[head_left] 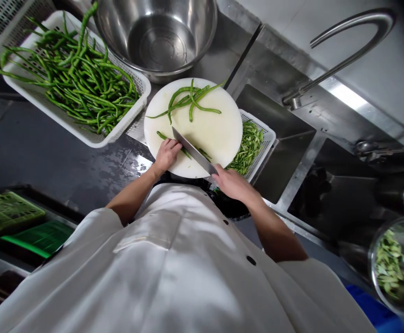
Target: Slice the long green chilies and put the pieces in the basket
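On a round white cutting board (224, 134), my left hand (168, 155) is closed over a long green chili pepper (161, 135), pressing it to the surface. My right hand (231, 182) grips the handle of a cleaver (194, 151). Its blade slants across the board just right of my left fingers, beside the pepper. A few cut green pieces (204, 152) lie by the blade, partly hidden. Several whole chili peppers (193, 99) rest crossed over one another on the board's far half.
At left stands a white basket (100, 140) heaped with whole chili peppers. A large steel bowl (162, 41) sits behind the board. Sliced peppers (252, 143) fill a white basket (270, 138) at the board's right, over a sink (285, 162). A curved faucet (358, 51) rises beyond.
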Action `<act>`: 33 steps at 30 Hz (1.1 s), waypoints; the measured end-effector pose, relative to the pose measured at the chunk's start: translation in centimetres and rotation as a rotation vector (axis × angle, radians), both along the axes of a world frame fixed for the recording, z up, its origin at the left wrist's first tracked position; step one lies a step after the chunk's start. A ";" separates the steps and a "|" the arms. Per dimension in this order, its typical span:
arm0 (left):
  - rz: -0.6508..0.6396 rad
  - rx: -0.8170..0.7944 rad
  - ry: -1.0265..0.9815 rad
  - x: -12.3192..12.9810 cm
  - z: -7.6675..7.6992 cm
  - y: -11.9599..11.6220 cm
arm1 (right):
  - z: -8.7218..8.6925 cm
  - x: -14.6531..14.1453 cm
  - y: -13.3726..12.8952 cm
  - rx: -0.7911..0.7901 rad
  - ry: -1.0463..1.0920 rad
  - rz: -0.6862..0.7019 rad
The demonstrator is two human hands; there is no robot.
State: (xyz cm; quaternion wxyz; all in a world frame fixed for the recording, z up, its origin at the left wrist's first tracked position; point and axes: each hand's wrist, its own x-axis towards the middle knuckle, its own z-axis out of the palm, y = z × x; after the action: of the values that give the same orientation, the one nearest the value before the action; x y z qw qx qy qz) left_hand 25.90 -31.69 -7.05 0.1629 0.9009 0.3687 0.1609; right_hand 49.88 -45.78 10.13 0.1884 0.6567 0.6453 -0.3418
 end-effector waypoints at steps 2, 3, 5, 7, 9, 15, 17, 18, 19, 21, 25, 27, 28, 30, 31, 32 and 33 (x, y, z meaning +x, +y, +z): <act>0.000 0.010 -0.007 0.1 -0.1 -0.1 | 0.1 0.4 0.1 0.002 0.044 -0.012; -0.002 0.015 -0.010 0.1 -0.1 -0.1 | -0.3 0.2 0.3 0.015 0.071 -0.019; -0.016 0.018 -0.020 0.1 0.0 -0.1 | -1.5 -0.8 1.1 0.062 0.101 -0.032; -0.056 0.012 -0.038 -0.4 0.3 0.3 | -3.0 -1.8 1.9 0.098 0.100 -0.050; -0.057 0.031 -0.058 -1.2 0.7 1.0 | -4.0 -1.9 2.2 0.107 0.098 -0.074; 0.032 0.084 0.018 -2.8 1.2 2.8 | -3.8 2.0 -0.7 0.118 0.086 -0.122; -0.043 0.032 0.030 -2.0 1.0 2.1 | -2.8 2.5 -2.0 0.095 0.017 -0.143; -0.065 0.016 0.029 -1.4 0.9 1.5 | -2.2 2.5 -2.6 0.079 -0.019 -0.150; -0.076 0.010 0.028 -0.8 0.8 0.9 | -1.4 2.4 -3.2 0.062 -0.051 -0.152; -0.075 0.023 0.033 0.2 0.7 -0.3 | 0.3 1.8 -4.2 0.029 -0.086 -0.138; -0.070 0.069 0.064 0.8 0.6 -1.0 | 1.7 0.2 -4.7 -0.051 -0.036 -0.093; -0.078 0.082 0.073 0.6 0.5 -0.8 | 0.7 -0.8 -3.9 -0.059 -0.008 -0.101; -0.081 0.085 0.075 0.5 0.5 -0.8 | 0.1 -1.3 -3.3 -0.050 0.000 -0.114; -0.084 0.084 0.076 0.4 0.5 -0.7 | -1.1 -2.0 -2.2 -0.022 0.009 -0.138; -0.082 0.081 0.076 0.4 0.4 -0.7 | -1.3 -2.1 -1.8 -0.011 0.011 -0.140; -0.079 0.078 0.075 0.4 0.4 -0.7 | -1.2 -2.0 -1.7 -0.008 0.012 -0.135; -0.076 0.073 0.072 0.4 0.4 -0.8 | -0.9 -1.7 -1.8 -0.010 0.013 -0.127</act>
State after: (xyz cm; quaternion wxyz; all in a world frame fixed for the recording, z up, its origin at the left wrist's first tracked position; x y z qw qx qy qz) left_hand 26.33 -32.44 -6.61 0.1225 0.9248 0.3338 0.1355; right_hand 48.14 -47.53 9.21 0.1654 0.6931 0.6018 -0.3607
